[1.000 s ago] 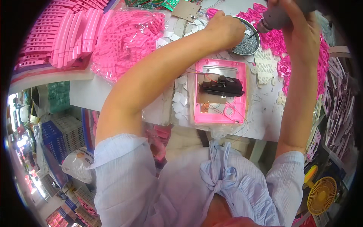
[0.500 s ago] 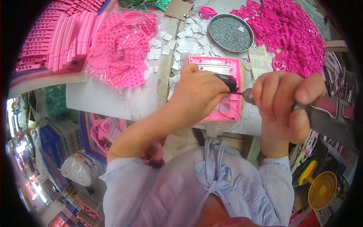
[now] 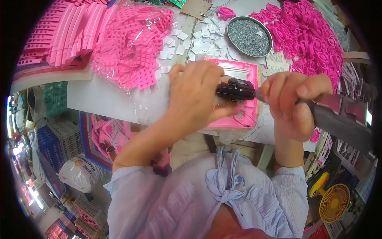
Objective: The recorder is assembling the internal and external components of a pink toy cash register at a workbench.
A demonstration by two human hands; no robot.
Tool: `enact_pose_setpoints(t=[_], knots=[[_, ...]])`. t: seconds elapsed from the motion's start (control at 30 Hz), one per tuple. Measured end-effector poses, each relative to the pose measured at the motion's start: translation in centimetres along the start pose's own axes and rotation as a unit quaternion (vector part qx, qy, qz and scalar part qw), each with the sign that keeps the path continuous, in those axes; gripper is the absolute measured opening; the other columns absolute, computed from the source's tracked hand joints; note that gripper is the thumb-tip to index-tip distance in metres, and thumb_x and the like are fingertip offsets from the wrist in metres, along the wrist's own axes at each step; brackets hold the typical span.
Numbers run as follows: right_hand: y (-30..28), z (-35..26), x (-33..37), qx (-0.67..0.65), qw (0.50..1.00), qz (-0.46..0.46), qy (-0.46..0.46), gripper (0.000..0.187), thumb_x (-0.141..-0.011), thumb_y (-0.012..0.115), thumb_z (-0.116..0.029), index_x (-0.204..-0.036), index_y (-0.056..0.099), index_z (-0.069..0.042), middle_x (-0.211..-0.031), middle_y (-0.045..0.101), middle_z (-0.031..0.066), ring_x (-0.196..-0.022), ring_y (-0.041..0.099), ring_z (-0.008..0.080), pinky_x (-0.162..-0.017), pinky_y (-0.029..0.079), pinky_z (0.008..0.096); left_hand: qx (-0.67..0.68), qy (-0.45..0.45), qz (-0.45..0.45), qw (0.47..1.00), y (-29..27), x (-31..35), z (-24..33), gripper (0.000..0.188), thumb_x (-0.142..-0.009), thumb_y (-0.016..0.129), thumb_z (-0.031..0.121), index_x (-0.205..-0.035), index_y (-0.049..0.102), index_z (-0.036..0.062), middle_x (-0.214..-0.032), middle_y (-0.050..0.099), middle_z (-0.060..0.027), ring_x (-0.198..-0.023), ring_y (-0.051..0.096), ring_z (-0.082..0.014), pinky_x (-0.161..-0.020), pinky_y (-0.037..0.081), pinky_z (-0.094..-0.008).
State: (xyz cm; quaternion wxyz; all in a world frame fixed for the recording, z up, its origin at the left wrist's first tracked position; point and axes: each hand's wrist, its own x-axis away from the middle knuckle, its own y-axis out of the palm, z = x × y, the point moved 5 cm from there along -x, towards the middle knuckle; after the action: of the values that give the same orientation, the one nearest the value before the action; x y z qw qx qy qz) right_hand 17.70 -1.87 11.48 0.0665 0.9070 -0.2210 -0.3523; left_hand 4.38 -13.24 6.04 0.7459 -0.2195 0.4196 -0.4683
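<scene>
My right hand (image 3: 296, 101) is wrapped round a grey powered screwdriver (image 3: 338, 113), its tip end against the right end of a black plastic part (image 3: 236, 89). That part lies over a pink plastic housing (image 3: 250, 115) on the table. At the part's left end is my left hand (image 3: 195, 93), thumb stretched out below and fingers bent above, apart from each other. Whether it touches the part is hard to see. Thin wires (image 3: 254, 129) trail from the housing's lower right. The screwdriver's bit is hidden at the black part.
A round tray (image 3: 270, 44) of small screws stands behind the housing, beside scattered white paper squares (image 3: 213, 42). Magenta parts (image 3: 314, 40) pile up at right. Bagged pink keypads (image 3: 131, 47) and stacked pink strips (image 3: 77, 34) sit at left. A yellow fan (image 3: 334, 202) stands low right.
My left hand has drawn back leftward from the screwdriver tip, and its thumb and fingers have spread. More of the black part shows. The screwdriver has moved slightly left, closer to it.
</scene>
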Motion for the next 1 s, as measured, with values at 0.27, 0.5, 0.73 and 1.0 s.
enact_pose_setpoints(t=[0.27, 0.5, 0.73, 1.0], knots=[[0.0, 3.4, 0.3, 0.060, 0.998, 0.009, 0.008, 0.028, -0.092, 0.066, -0.008, -0.112, 0.046, -0.001, -0.077, 0.059, 0.0091, -0.068, 0.060, 0.0160, -0.066, 0.054, 0.0324, -0.064, 0.064, -0.002, 0.996, 1.4, 2.2, -1.7, 0.045, -0.070, 0.084, 0.033, -0.110, 0.068, 0.0187, -0.103, 0.066, 0.0042, -0.094, 0.058, -0.0189, -0.086, 0.028, -0.0440], [0.1, 4.0, 0.4, 0.059, 0.998, -0.014, 0.015, 0.026, -0.091, 0.063, -0.003, -0.111, 0.046, -0.001, -0.078, 0.060, 0.0103, -0.071, 0.061, 0.0163, -0.067, 0.054, 0.0318, -0.060, 0.063, 0.003, 0.996, 1.6, 2.5, -2.0, 0.043, -0.070, 0.082, 0.033, -0.108, 0.069, 0.0183, -0.099, 0.064, 0.0062, -0.093, 0.058, -0.0157, -0.090, 0.029, -0.0443], [1.1, 4.0, 0.3, 0.124, 0.991, 0.023, 0.039, 0.026, -0.097, 0.065, -0.021, -0.109, 0.046, -0.007, -0.063, 0.049, 0.0024, -0.055, 0.046, 0.0136, -0.056, 0.043, 0.0325, -0.047, 0.059, -0.003, 0.997, 1.7, 2.6, -2.3, 0.040, -0.074, 0.081, 0.034, -0.108, 0.068, 0.0178, -0.103, 0.066, 0.0041, -0.095, 0.058, -0.0179, -0.091, 0.028, -0.0453], [1.3, 4.6, 0.5, 0.163, 0.986, -0.001, 0.028, 0.024, -0.097, 0.065, -0.017, -0.105, 0.045, -0.007, -0.065, 0.051, 0.0034, -0.053, 0.046, 0.0136, -0.054, 0.043, 0.0321, -0.062, 0.089, 0.005, 0.994, 2.0, 2.7, -2.3, 0.037, -0.073, 0.081, 0.031, -0.103, 0.067, 0.0155, -0.103, 0.065, 0.0037, -0.095, 0.060, -0.0169, -0.092, 0.028, -0.0450]])
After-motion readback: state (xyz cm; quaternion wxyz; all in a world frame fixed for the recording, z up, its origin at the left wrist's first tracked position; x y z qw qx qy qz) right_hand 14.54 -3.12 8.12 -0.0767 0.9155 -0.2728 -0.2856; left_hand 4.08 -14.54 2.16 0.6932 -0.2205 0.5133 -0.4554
